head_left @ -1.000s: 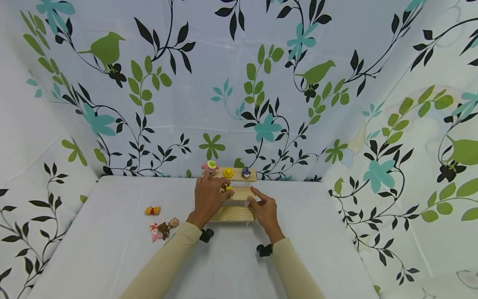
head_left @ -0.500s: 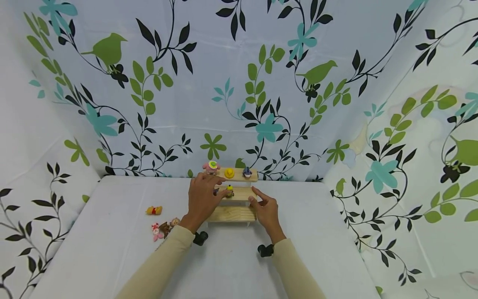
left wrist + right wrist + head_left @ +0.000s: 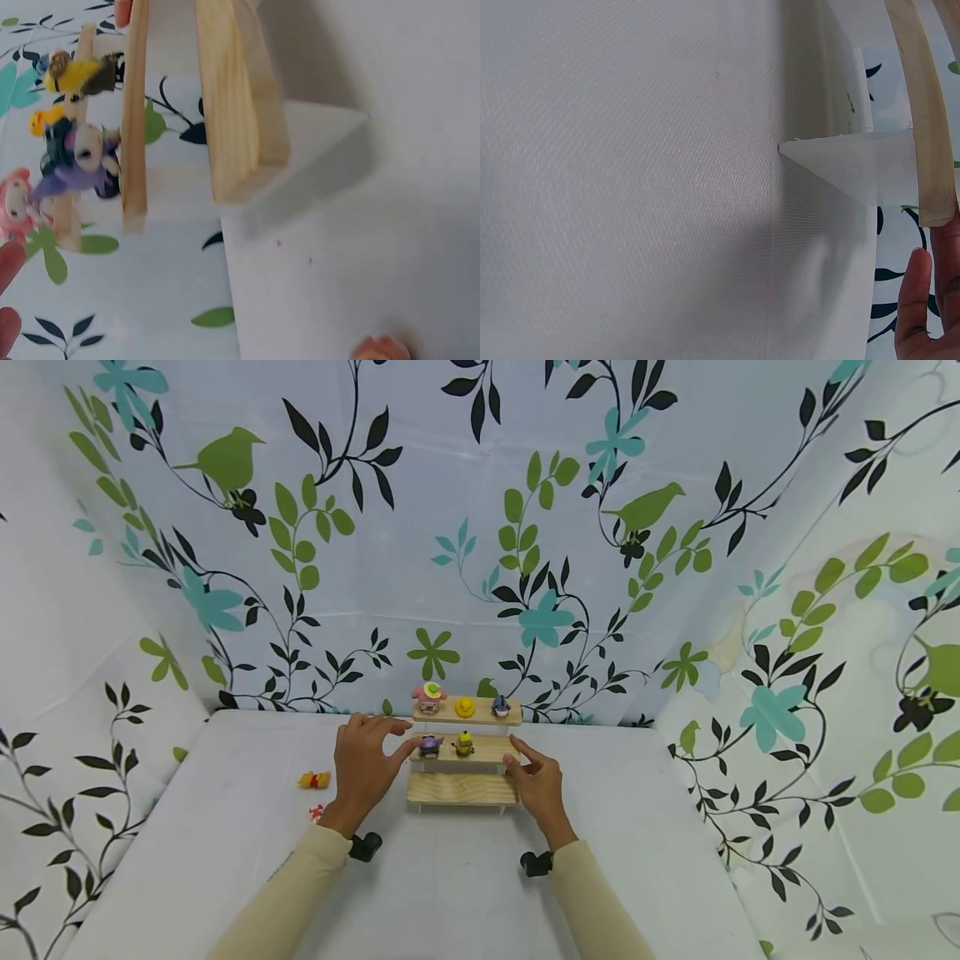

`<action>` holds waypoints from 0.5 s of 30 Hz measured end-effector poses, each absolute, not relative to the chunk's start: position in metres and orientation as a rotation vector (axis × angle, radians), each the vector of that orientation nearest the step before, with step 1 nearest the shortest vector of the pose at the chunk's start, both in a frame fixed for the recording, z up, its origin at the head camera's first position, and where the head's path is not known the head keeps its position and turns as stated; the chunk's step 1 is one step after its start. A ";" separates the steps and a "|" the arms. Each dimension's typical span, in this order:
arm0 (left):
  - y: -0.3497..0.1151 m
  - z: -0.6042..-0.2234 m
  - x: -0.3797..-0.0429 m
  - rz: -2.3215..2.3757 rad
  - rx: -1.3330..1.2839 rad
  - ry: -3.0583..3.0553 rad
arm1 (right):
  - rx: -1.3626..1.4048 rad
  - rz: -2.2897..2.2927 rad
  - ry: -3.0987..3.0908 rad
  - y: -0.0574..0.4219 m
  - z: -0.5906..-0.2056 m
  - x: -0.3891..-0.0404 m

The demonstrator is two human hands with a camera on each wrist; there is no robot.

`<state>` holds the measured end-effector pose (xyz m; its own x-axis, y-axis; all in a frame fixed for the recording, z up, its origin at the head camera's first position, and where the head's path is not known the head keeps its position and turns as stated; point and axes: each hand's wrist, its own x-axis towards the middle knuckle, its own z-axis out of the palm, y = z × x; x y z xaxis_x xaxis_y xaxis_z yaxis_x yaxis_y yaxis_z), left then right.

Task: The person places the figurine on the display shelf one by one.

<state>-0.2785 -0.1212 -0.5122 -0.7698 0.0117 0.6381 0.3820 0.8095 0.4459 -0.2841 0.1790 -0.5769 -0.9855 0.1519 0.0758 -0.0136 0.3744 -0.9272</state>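
Observation:
A three-tier wooden display shelf stands near the table's back. On its middle tier are a purple-and-black figurine and a yellow-topped figurine. My left hand is at the tier's left end, thumb and fingers spread apart, thumb tip close to the purple figurine; nothing is held. In the left wrist view, its fingertips are apart from the toys. My right hand holds the middle tier's right end between thumb and forefinger. The top tier bears a pink figurine, a yellow duck and a dark blue figurine.
Left of the shelf lie a yellow-and-red figurine and a pink-and-white one, partly hidden by my left arm. A patterned cloth hangs right behind the shelf. The white table extends in front.
My left hand has let go of the yellow-topped figurine, now standing on the middle tier, and drawn back left, uncovering the purple figurine. My right hand keeps its place on the shelf.

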 end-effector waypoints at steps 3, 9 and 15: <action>-0.134 -0.517 -0.277 -0.753 -0.242 -2.370 | -0.106 1.680 -2.465 0.180 -0.577 -0.284; -0.157 -0.525 -0.275 -0.760 -0.185 -2.350 | -0.054 1.686 -2.428 0.181 -0.579 -0.285; -0.179 -0.536 -0.271 -0.782 -0.112 -2.349 | -0.073 1.697 -2.428 0.180 -0.579 -0.283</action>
